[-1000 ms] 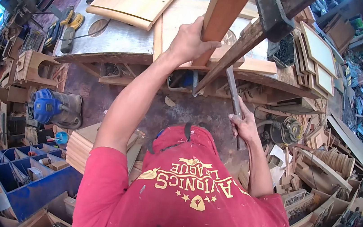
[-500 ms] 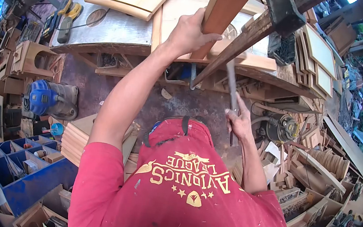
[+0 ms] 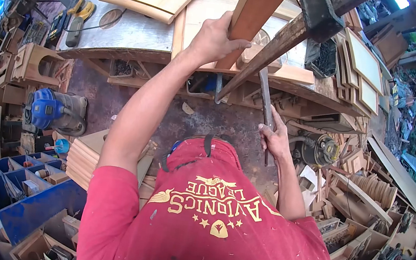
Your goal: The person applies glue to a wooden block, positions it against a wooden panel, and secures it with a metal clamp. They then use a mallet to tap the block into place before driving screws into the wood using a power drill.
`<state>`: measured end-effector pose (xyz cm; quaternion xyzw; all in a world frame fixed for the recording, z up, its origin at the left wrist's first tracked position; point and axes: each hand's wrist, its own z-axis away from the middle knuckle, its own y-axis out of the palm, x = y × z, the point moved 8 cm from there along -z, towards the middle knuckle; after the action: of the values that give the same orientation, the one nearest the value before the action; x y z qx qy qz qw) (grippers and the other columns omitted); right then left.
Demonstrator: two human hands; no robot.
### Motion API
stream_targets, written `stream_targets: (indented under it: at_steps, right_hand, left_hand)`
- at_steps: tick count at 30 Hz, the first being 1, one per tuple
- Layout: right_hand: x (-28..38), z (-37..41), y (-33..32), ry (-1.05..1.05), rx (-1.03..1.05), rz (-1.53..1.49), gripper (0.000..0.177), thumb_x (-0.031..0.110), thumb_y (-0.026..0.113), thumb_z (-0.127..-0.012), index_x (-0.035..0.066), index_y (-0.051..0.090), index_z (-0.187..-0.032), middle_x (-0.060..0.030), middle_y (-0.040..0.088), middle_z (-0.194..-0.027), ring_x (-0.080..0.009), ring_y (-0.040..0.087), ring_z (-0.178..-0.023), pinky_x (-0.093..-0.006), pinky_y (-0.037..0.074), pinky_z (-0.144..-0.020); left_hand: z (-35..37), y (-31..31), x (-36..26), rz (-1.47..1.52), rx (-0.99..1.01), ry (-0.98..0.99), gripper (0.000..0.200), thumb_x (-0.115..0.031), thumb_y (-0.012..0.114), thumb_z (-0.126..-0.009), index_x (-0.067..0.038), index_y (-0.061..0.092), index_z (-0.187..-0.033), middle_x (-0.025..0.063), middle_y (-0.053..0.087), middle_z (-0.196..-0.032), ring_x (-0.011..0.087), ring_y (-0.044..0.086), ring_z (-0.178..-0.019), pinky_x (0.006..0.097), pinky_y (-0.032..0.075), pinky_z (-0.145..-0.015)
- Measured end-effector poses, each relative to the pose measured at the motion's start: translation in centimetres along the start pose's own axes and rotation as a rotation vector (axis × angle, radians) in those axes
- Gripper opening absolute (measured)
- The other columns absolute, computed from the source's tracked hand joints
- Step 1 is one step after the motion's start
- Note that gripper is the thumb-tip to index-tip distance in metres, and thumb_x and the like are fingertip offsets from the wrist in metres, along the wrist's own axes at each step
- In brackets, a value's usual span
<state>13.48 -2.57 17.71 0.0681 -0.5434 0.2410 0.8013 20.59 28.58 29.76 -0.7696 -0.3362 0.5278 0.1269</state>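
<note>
L hand [image 3: 214,40] wrapped round upright plank [image 3: 257,6], stiff & prob heavy, best gripped low by bench [image 3: 136,40]; R hand [image 3: 273,138] closed on steel file [image 3: 265,95], maybe a rasp

L hand [image 3: 213,39]: plank [image 3: 258,6] — R hand [image 3: 273,138]: rod [image 3: 265,95]

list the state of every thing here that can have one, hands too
left hand, closed around the wooden post
wooden post, standing steeply on the bench, gripped
right hand, closed around the metal rod
metal rod, held pointing up toward the bench edge
blue vacuum, set down, untouched
blue bins, open-topped, small parts inside
</note>
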Motion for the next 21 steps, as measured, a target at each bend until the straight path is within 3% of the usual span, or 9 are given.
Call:
stream_targets:
  at_steps: [6,8,10,12,14,16,19,21]
  right_hand:
    - [0.3,0.1,-0.6,-0.032,0.012,0.068,0.078,-0.002,0.062,-0.092,0.009,0.028,-0.161,-0.0016,0.055,-0.07,-0.0098,0.049,-0.046,-0.0254,0.04,-0.041]
    - [1.3,0.1,-1.5,-0.034,-0.03,0.087,0.076,0.001,0.064,-0.09,0.007,0.034,-0.159,-0.0026,0.057,-0.067,-0.0105,0.051,-0.047,-0.0285,0.043,-0.045]
    - [1.2,0.1,-2.4,-0.038,-0.032,0.083,0.076,0.001,0.064,-0.09,0.007,0.033,-0.159,-0.0027,0.057,-0.067,-0.0106,0.051,-0.047,-0.0289,0.043,-0.045]
    - [0.8,0.7,-3.1,-0.031,-0.007,0.033,0.075,0.001,0.064,-0.091,0.006,0.033,-0.159,-0.0036,0.058,-0.07,-0.0101,0.052,-0.047,-0.0278,0.043,-0.045]
    - [0.5,1.1,-3.3,-0.054,-0.001,-0.039,0.075,0.002,0.064,-0.091,0.005,0.033,-0.159,-0.0041,0.059,-0.072,-0.0097,0.052,-0.048,-0.0271,0.043,-0.045]
    - [0.0,1.8,-4.1,-0.059,-0.064,-0.069,0.074,0.002,0.065,-0.091,0.004,0.033,-0.158,-0.0048,0.061,-0.077,-0.0095,0.052,-0.048,-0.0266,0.044,-0.046]
    - [-1.5,3.3,-5.8,-0.077,-0.168,-0.133,0.075,0.001,0.065,-0.091,0.004,0.032,-0.158,-0.0067,0.063,-0.085,-0.0094,0.053,-0.05,-0.0268,0.044,-0.045]
    - [-2.6,4.3,-7.8,-0.078,-0.255,-0.184,0.076,0.0,0.065,-0.091,0.005,0.031,-0.159,-0.007,0.064,-0.089,-0.0091,0.054,-0.052,-0.0267,0.045,-0.045]
  left_hand:
    - [0.1,-0.2,-1.0,0.011,-0.002,0.009,0.06,-0.035,0.088,-0.077,0.0,0.058,-0.116,0.0219,0.074,-0.096,0.0369,0.074,-0.092,0.0414,0.059,-0.079]
    - [0.1,-0.4,-1.4,0.011,0.0,0.042,0.055,-0.028,0.087,-0.078,-0.002,0.06,-0.118,0.0192,0.075,-0.1,0.0352,0.074,-0.094,0.0409,0.059,-0.08]
    - [0.0,-0.5,-2.1,-0.118,0.036,0.043,0.052,-0.025,0.086,-0.079,-0.002,0.061,-0.119,0.0177,0.076,-0.099,0.0323,0.075,-0.094,0.0402,0.059,-0.081]
    - [0.1,-0.4,-2.1,0.052,0.0,0.082,0.051,-0.025,0.088,-0.08,-0.002,0.063,-0.117,0.0135,0.075,-0.091,0.0225,0.073,-0.083,0.0368,0.057,-0.077]
    - [0.1,0.3,-0.3,0.011,0.039,-0.023,0.051,-0.026,0.089,-0.079,-0.002,0.063,-0.116,0.0111,0.073,-0.083,0.0201,0.068,-0.075,0.0365,0.056,-0.074]
    - [0.2,-0.1,-0.6,-0.058,-0.064,0.045,0.047,-0.023,0.086,-0.082,0.003,0.064,-0.114,0.0128,0.073,-0.097,0.0223,0.071,-0.089,0.0351,0.055,-0.081]
    - [0.8,-0.1,-2.9,0.109,-0.062,-0.119,0.043,-0.024,0.086,-0.081,0.002,0.067,-0.11,0.0107,0.071,-0.098,0.0205,0.068,-0.089,0.0357,0.054,-0.082]
    - [1.0,0.5,-0.9,0.064,-0.026,-0.225,0.035,-0.019,0.085,-0.083,0.002,0.068,-0.106,0.0098,0.071,-0.1,0.0186,0.067,-0.091,0.0344,0.054,-0.082]
